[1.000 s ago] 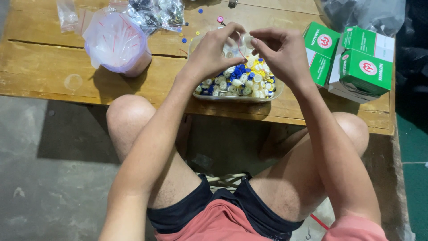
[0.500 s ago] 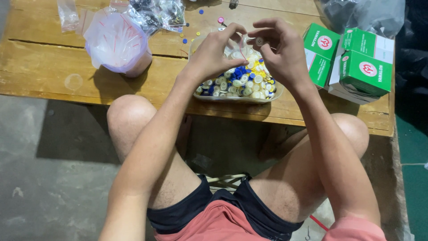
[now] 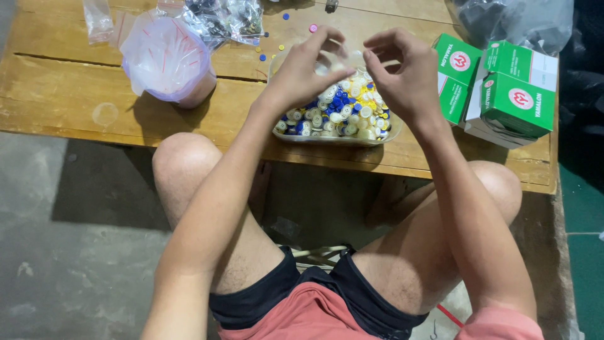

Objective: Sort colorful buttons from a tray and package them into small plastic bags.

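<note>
Buttons (image 3: 340,113) fill a clear tray (image 3: 333,137) near the table edge (image 3: 390,170); both hands' grip hovers above, fingers loosely curled.

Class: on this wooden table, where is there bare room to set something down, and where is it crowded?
Bare: the near-left tabletop, left of the plastic-lined cup. Crowded: the button tray under both hands, green boxes at right, plastic bags behind.

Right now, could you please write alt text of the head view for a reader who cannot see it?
A seated person holds the left hand and right hand close together above a clear tray heaped with white, blue and yellow buttons on a wooden table. Green boxes stand to the right, a plastic bag to the left.
</note>
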